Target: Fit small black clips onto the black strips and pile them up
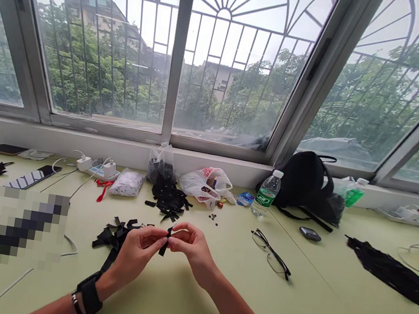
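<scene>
Head view, from where I stand: the left hand point(139, 249) and right hand point(194, 248) pinch one black fabric strip point(163, 249), left of the eyeglasses point(274, 253); loose black strips point(113, 235) lie farther left of those.

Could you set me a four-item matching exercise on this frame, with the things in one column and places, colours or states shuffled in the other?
Things:
1. Strip
2. Glasses
3. Backpack
4. Plastic bag

Descriptions:
A. White with red print
B. Pinched by left hand and right hand
C. Black and bulky, near the window
D. Lying between right hand and the far-right black heap

Pairs: 1-B, 2-D, 3-C, 4-A
</scene>
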Motion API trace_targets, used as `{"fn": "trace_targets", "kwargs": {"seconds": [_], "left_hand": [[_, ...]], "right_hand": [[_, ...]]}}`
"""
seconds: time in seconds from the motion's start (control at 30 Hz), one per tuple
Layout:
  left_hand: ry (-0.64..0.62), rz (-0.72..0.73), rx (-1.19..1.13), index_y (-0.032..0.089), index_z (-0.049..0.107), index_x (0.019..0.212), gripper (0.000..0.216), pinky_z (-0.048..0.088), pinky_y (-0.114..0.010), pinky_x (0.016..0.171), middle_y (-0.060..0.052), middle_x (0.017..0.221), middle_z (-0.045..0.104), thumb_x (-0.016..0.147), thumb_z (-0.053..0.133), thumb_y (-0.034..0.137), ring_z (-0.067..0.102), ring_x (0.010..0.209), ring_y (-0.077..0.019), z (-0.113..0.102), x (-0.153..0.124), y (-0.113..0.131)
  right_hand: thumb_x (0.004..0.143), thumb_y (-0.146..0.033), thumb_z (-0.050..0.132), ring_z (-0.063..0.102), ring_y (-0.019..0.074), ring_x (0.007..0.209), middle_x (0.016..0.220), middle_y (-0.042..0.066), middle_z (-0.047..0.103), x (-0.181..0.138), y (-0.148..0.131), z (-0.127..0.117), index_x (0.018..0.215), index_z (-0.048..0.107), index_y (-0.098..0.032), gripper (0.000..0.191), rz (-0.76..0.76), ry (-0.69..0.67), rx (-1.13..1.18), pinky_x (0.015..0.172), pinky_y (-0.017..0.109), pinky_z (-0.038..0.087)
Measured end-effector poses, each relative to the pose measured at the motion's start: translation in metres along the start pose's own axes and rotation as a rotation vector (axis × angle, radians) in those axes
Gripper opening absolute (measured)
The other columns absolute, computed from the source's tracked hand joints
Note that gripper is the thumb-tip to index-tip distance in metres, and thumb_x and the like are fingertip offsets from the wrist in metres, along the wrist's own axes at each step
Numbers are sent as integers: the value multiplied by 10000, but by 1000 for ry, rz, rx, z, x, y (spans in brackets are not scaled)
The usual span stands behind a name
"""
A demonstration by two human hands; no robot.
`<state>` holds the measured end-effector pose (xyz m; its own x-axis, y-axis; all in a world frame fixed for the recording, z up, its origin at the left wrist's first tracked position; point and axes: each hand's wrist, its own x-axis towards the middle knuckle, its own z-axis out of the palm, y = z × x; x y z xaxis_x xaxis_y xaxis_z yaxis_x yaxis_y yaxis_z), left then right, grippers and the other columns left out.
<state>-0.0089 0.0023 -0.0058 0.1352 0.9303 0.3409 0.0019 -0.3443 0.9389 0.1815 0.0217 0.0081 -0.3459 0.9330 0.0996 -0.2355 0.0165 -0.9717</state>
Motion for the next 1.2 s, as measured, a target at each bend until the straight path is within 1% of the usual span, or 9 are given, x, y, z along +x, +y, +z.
{"fn": "trace_targets", "kwargs": {"seconds": [0.13,0.3,0.53,0.8,0.97,1.07,1.2], "left_hand": [[14,-19,-34,181,799,1006,232,614,-309,816,-78,962,802,867,780,366,756,890,-235,0,1,0],[24,-6,-29,178,786,982,203,614,-298,800,-68,930,797,877,770,351,755,867,-224,3,-2,6],[1,34,31,192,778,1018,203,618,-316,820,-69,970,783,899,748,353,751,890,-227,3,-3,9],[-19,61,63,199,781,994,194,611,-307,771,-64,938,777,903,739,365,738,840,-216,2,-3,6],[5,49,122,184,772,955,207,601,-304,759,-69,916,771,899,739,380,717,828,-210,2,-4,7],[-18,36,97,177,766,949,215,596,-304,758,-72,914,762,907,726,384,706,825,-207,2,-4,9],[-47,50,65,183,768,947,200,590,-298,758,-71,916,739,924,707,372,698,827,-203,3,-4,12]], "right_hand": [[688,-417,923,678,197,770,816,44,750,1,0,1,982,678,-195,442,7,0,9,781,341,507],[694,-390,922,674,191,768,826,42,747,2,0,0,978,678,-193,423,11,-5,36,791,341,510],[721,-360,908,667,185,783,844,44,738,1,2,-1,988,679,-192,390,39,-22,75,805,345,512],[713,-391,911,669,184,783,839,43,738,-1,-2,0,987,673,-194,413,82,-47,36,794,338,513],[702,-392,916,668,174,766,853,45,740,1,3,-3,987,674,-188,426,115,-49,77,790,330,512],[689,-383,925,666,171,755,829,34,733,1,3,-3,1000,671,-193,443,111,-54,94,788,327,509],[699,-392,917,658,168,762,844,36,730,0,1,-2,1008,679,-195,437,110,-94,105,795,327,503]]}}
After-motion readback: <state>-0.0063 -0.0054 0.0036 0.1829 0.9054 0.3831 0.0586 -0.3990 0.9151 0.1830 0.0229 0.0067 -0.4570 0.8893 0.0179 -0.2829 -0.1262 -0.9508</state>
